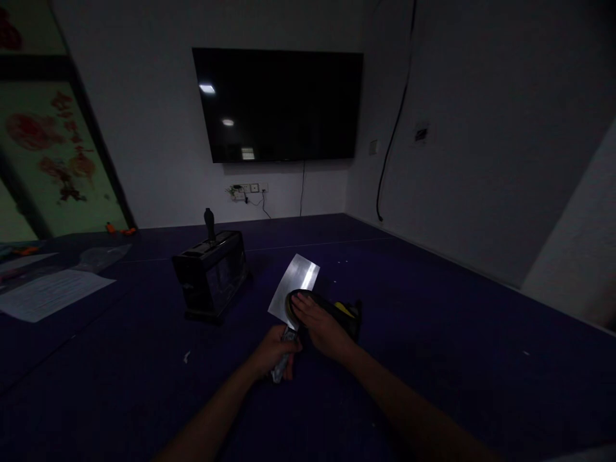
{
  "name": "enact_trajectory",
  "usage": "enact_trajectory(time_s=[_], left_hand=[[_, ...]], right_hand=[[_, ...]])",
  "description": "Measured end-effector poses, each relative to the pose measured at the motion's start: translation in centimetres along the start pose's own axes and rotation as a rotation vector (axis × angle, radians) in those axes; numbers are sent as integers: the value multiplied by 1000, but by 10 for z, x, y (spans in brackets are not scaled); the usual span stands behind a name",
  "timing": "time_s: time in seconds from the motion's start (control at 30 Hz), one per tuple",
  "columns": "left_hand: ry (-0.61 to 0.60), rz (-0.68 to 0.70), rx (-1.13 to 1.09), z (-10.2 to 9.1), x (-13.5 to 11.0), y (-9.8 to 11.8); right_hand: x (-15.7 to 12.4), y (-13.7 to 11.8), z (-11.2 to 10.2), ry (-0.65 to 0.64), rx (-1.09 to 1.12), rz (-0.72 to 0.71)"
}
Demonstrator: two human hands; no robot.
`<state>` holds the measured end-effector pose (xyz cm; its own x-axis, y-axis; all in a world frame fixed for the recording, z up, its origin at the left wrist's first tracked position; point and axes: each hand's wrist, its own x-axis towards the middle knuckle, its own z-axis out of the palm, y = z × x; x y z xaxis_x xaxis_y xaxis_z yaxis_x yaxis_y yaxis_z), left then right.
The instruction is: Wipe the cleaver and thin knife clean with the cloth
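Observation:
My left hand [275,351] is closed around the patterned handle of a cleaver [299,274]. Its broad, shiny rectangular blade points up and away from me. My right hand [320,321] lies over the round head of a black handheld sander-like tool [335,309] with yellow parts, fingers pressed on its top. The tool's disc edge rests over the lower part of the blade, near the handle; the contact face is hidden. Left of the blade stands a black knife block [212,273] with slots on top. One black knife handle [209,223] sticks up from it.
A dark purple surface [409,385] spreads around me, with small white scraps on it. Printed paper [52,294] and clear plastic [103,258] lie at the left. Orange items [120,229] sit at the back left. A television [283,106] hangs on the wall; a black cable [395,125] runs down at right.

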<state>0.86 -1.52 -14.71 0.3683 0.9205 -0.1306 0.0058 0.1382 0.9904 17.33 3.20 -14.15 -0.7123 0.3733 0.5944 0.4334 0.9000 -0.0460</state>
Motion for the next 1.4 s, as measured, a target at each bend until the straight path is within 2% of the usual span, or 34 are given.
enact_trajectory(time_s=[0.17,0.4,0.77,1.03,1.27,1.4], left_hand=[[5,14,0,1,-1,1],[-6,-4,5,0,1,1],[-85,-49,103,0,-2,5],[-58,-56,100,3,-1,3],[-38,-42,67,3,-2,2],[-35,-49,80,2,-3,4]], right_hand=[[1,-9,0,-46,3,-37],[2,-9,-6,-25,-2,-64],[-3,18,-1,205,-76,14],[-3,10,1,231,-25,37],[-2,4,1,184,6,-30],[-2,5,2,198,11,-34]])
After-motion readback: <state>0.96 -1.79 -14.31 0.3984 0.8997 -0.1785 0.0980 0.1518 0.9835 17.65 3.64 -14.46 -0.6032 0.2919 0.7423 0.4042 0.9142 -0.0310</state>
